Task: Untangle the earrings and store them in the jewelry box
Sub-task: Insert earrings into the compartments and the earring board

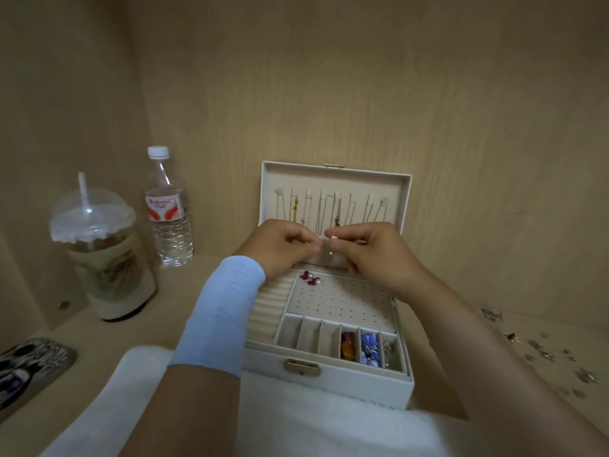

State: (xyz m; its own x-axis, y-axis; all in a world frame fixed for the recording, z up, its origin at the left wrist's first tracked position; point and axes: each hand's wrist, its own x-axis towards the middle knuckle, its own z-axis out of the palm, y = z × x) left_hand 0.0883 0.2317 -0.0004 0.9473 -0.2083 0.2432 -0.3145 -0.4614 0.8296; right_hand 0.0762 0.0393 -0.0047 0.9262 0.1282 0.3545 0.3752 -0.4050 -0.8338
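Note:
A cream jewelry box stands open on the wooden shelf, its lid upright with several chains hanging inside. Above the box's back edge my left hand and my right hand meet, fingertips pinched on a small pearl earring between them. Two red-and-pearl earrings are pinned at the top left of the perforated stud panel. The front compartments hold orange, blue and clear pieces. My left forearm wears a light blue sleeve.
A plastic water bottle and a domed cup with a straw stand at the left. A patterned phone case lies at the far left. Several loose small metal pieces are scattered at the right. A white fluffy cloth lies under the box.

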